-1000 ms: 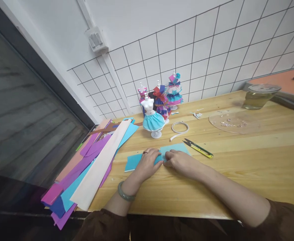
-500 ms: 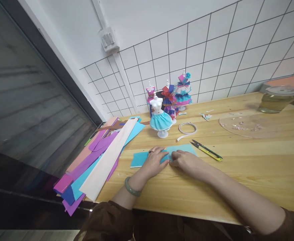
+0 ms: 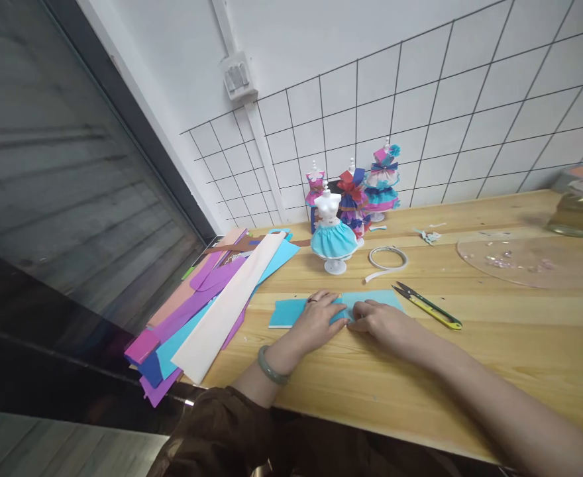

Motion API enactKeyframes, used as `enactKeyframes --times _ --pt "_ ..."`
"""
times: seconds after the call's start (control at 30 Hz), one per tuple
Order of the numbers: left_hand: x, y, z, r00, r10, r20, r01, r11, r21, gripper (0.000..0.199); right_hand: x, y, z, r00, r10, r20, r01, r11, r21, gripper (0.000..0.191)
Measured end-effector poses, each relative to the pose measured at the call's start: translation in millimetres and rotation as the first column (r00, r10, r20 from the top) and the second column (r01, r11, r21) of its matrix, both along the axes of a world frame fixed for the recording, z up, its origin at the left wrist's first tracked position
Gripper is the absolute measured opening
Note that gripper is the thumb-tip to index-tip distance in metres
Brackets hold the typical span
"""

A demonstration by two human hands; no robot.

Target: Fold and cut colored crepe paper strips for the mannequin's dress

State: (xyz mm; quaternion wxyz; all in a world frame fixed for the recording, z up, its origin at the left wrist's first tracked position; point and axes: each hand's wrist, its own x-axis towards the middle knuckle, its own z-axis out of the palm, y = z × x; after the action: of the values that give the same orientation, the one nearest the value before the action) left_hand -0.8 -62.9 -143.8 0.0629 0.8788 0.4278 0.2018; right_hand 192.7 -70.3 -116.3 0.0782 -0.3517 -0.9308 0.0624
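Observation:
A blue paper strip [image 3: 287, 313] lies flat near the table's front, with a white line along its near edge; its right part [image 3: 388, 298] looks paler. My left hand [image 3: 320, 321] rests on the strip with fingers spread. Beside it my right hand [image 3: 378, 324] has its fingers curled together on the paler part, pinching at the near edge; whatever is between the fingertips is hidden. Behind the hands stands a small white mannequin [image 3: 327, 207] in a blue skirt. A roll of white tape [image 3: 388, 258] and yellow-black snips [image 3: 430, 306] lie to the right.
Colored paper sheets [image 3: 226, 311] are piled at the left. Three dressed mannequins [image 3: 381, 179] stand by the gridded wall. A clear round plate [image 3: 510, 262] with small shiny pieces and a jar [image 3: 580, 213] are at the right, and paper scraps [image 3: 428, 236] lie behind the tape.
The whole view has shifted, so things appear farther right. Both hands remain at the same part of the blue strip, with little visible movement.

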Motion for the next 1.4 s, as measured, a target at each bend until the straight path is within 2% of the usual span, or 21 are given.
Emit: enactKeyframes --times 0.1,0.2,0.23,0.3,0.33,0.37,0.4,0.47,0.53,0.6,0.67,0.73,0.8,0.9,1.0,1.07,1.1,1.17,1.3,1.4 --pt "0 1 -2.9 1.0 0.014 0.019 -0.014 1.0 0.018 0.034 0 -1 1.5 1.0 0.0 -0.019 -0.001 1.0 -0.021 0.028" --pt "-8 10 -4.8 0.993 0.045 0.113 -0.053 0.996 0.069 0.036 1 -1 2.9 0.999 0.016 -0.033 -0.017 0.999 -0.043 0.028" --pt "-15 16 -4.4 0.985 0.086 0.151 -0.1 0.991 0.09 0.035 2 -1 3.6 0.998 0.022 -0.05 -0.025 0.998 -0.054 0.029" --pt "-37 31 -1.2 0.943 0.25 0.218 -0.282 0.95 0.133 0.034 4 -1 4.8 0.995 0.034 -0.097 -0.042 0.996 -0.076 0.031" --pt "-52 39 1.9 0.9 0.362 0.243 -0.402 0.905 0.141 0.033 5 -1 5.1 0.992 0.04 -0.117 -0.051 0.995 -0.087 0.032" --pt "-69 47 5.9 0.834 0.491 0.252 -0.533 0.836 0.133 0.034 6 0 5.0 0.99 0.046 -0.13 -0.059 0.993 -0.097 0.033" --pt "-89 55 10.5 0.744 0.623 0.242 -0.659 0.745 0.108 0.038 6 0 4.5 0.989 0.051 -0.137 -0.065 0.993 -0.103 0.034" --pt "-131 65 20.5 0.514 0.833 0.206 -0.852 0.523 0.015 0.044 7 1 2.7 0.988 0.06 -0.144 -0.075 0.992 -0.101 0.034" --pt "-170 67 28.7 0.307 0.938 0.159 -0.945 0.321 -0.069 0.043 7 2 0.6 0.986 0.068 -0.15 -0.082 0.993 -0.091 0.033" --pt "-201 62 33.3 0.21 0.966 0.148 -0.969 0.226 -0.097 0.037 7 2 -0.5 0.985 0.077 -0.156 -0.09 0.993 -0.079 0.032" --pt "-221 54 34.5 0.151 0.978 0.143 -0.98 0.168 -0.11 0.032 6 2 -0.4 0.985 0.076 -0.154 -0.088 0.994 -0.069 0.031" --pt "-233 46 34.1 0.121 0.981 0.152 -0.984 0.139 -0.108 0.033 6 1 0.2 0.986 0.069 -0.15 -0.079 0.995 -0.062 0.032" --pt "-239 41 34.8 0.124 0.976 0.177 -0.985 0.142 -0.094 0.033 6 1 0.2 0.987 0.065 -0.147 -0.075 0.995 -0.062 0.032" --pt "-241 34 41.5 0.165 0.958 0.236 -0.983 0.178 -0.033 0.034 6 3 -1.8 0.985 0.069 -0.157 -0.08 0.995 -0.062 0.032" --pt "-235 26 55.6 0.277 0.885 0.374 -0.961 0.259 0.098 0.039 6 5 -4.6 0.981 0.072 -0.178 -0.084 0.995 -0.059 0.031" --pt "-225 20 67.2 0.404 0.729 0.553 -0.914 0.344 0.213 0.037 5 6 -5.1 0.98 0.07 -0.186 -0.083 0.995 -0.06 0.032" --pt "-217 16 73.2 0.443 0.635 0.633 -0.893 0.377 0.247 0.036 5 6 -4.5 0.979 0.07 -0.19 -0.083 0.995 -0.063 0.031" --pt "-195 9 84.3 0.441 0.482 0.757 -0.873 0.424 0.239 0.034 4 6 -2.1 0.977 0.066 -0.201 -0.08 0.995 -0.064 0.031" --pt "-139 -5 99.6 0.452 0.285 0.845 -0.708 0.691 0.146 0.03 3 5 5.7 0.955 0.015 -0.297 -0.025 0.999 -0.029 0.03" --pt "-94 -13 101.0 0.38 0.231 0.896 -0.495 0.869 -0.014 0.029 1 1 11.2 0.87 -0.047 -0.491 0.009 0.997 -0.08 0.034"
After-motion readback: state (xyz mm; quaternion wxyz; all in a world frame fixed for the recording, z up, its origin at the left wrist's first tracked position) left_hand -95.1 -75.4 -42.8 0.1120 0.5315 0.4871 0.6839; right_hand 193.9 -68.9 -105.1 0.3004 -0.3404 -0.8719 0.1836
